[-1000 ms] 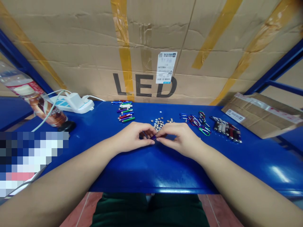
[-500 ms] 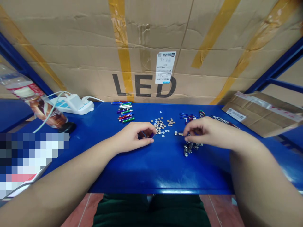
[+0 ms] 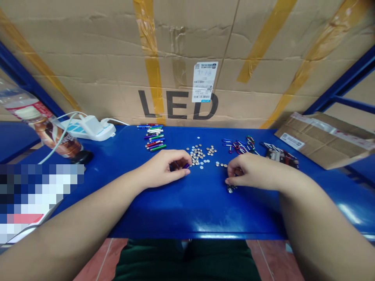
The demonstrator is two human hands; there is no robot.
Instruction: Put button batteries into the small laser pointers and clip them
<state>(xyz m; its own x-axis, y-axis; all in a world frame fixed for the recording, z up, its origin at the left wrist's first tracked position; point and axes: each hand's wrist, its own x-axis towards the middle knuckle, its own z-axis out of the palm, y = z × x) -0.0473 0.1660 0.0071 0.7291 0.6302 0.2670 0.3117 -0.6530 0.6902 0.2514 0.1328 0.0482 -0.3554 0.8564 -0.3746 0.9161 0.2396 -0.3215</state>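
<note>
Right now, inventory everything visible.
purple tube: one, purple, centre
discs: many, silvery, centre
metal parts: several, silver, centre right
slim tubes: many, multicoloured, left of discs
carabiners: several, multicoloured, right of discs
cylinders: several, grey, red, dark, right of carabiners
small carton: one, brown, right
large carton: one, brown, back
power strip: one, white, left
bottles: apparently two, clear, brown, left
pixelated patch: one, unreadable, left
frame bars: several, blue, sides
table: one, blue, beneath
floor: one, reddish, bottom
trousers: one pair, green, bottom
left hand: one, holding purple tube
right hand: one, at metal parts

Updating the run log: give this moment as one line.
left hand: purple tube held; right hand: at metal parts, contact unclear; small discs: scattered between hands; clips: beyond right hand
</note>
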